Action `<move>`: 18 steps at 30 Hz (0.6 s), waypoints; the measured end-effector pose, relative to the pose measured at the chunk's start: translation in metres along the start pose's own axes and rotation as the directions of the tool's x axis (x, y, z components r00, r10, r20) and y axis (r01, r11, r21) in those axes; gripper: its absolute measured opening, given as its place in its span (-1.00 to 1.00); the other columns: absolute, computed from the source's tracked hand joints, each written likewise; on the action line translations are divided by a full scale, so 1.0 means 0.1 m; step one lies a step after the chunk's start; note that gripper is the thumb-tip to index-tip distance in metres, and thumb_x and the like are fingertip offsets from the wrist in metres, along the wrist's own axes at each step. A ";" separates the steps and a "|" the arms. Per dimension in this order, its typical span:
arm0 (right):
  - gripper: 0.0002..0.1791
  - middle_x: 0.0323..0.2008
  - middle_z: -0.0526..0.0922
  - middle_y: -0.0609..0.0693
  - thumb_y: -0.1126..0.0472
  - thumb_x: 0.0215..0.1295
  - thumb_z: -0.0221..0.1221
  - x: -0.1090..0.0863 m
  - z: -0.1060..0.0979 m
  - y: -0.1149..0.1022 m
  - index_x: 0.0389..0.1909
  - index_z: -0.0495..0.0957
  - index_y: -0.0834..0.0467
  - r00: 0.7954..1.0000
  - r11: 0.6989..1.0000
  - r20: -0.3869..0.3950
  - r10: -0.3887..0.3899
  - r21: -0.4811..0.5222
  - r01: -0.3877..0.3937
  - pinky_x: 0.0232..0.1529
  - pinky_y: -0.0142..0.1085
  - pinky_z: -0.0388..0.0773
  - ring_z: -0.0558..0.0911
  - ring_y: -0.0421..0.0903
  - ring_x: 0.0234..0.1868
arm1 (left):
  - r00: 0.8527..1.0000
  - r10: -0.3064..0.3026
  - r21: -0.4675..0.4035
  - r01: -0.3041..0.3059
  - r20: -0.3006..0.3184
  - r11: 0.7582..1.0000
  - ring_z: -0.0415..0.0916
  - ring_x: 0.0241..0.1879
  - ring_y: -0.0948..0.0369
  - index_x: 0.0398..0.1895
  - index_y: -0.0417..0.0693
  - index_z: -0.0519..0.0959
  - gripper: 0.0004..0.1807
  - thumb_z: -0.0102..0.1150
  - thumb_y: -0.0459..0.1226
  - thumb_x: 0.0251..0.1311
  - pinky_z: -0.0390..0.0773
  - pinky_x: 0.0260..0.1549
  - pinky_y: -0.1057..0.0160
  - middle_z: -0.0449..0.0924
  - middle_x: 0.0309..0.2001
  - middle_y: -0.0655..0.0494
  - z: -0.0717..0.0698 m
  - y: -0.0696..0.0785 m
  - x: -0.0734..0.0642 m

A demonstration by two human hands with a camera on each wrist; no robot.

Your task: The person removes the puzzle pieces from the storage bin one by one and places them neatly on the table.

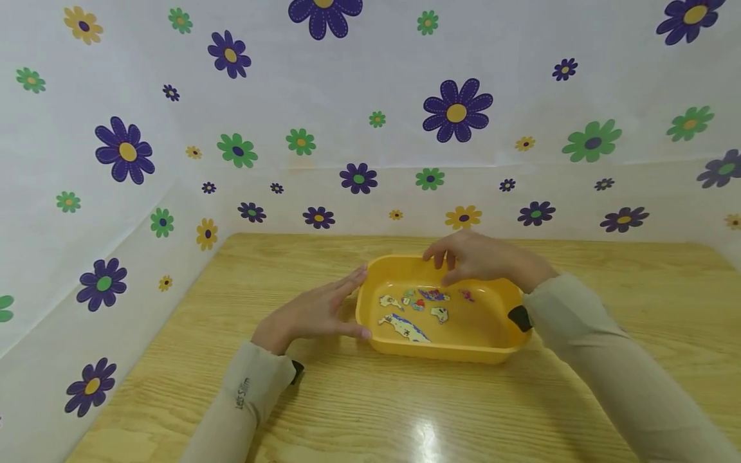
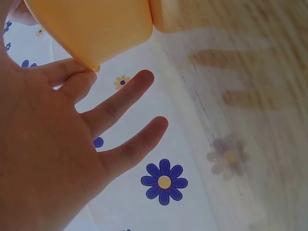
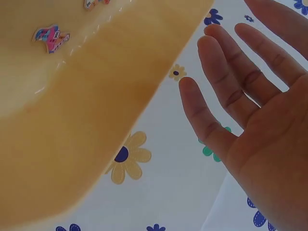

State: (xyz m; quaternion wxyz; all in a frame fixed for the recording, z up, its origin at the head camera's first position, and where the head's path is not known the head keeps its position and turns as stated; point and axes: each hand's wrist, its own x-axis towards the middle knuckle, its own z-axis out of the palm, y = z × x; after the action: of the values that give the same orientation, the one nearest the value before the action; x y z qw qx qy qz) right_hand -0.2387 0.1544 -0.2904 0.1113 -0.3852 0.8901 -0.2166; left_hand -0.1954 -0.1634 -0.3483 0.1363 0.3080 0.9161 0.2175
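Observation:
A yellow plastic tray (image 1: 446, 352) stands on the table, with several flat, irregular printed pieces on its floor. At its left end the left hand (image 1: 318, 308) touches the rim, thumb at the front corner and fingers toward the back; the ring and little fingers stick out straight in the left wrist view. Over the back rim hangs the right hand (image 1: 475, 254), fingers loosely bent and the palm bare in the right wrist view. Nearest to it lie a blue-red piece (image 1: 434, 295) and a small pink piece (image 1: 467, 295). A long cream-and-blue piece (image 1: 407, 328) lies near the front wall.
The light wooden table (image 1: 324, 411) runs back to a white cloth (image 1: 376, 77) printed with purple, green and yellow flowers, which also rises along the left side. A black wrist-worn part (image 1: 520, 317) under the right cuff overlaps the tray's right end in the head view.

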 end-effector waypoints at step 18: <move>-0.31 -0.57 0.42 -0.09 0.30 0.18 0.43 0.17 0.22 -0.06 0.33 0.44 0.31 0.983 0.995 0.182 -0.017 0.098 -0.001 -0.53 -0.38 0.38 0.37 -0.21 -0.58 | 1.000 -0.014 -0.020 0.014 0.020 1.000 -0.10 0.57 0.01 0.67 0.04 -0.12 0.25 0.32 0.33 0.10 0.08 0.45 -0.16 -0.29 0.64 0.19 0.01 0.00 0.02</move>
State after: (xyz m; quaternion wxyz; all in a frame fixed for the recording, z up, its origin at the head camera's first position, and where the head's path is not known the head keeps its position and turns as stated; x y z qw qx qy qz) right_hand -0.2385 0.1317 -0.3081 0.2104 -0.4012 0.8629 -0.2240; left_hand -0.1965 -0.1619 -0.3492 0.1499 0.3024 0.9146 0.2226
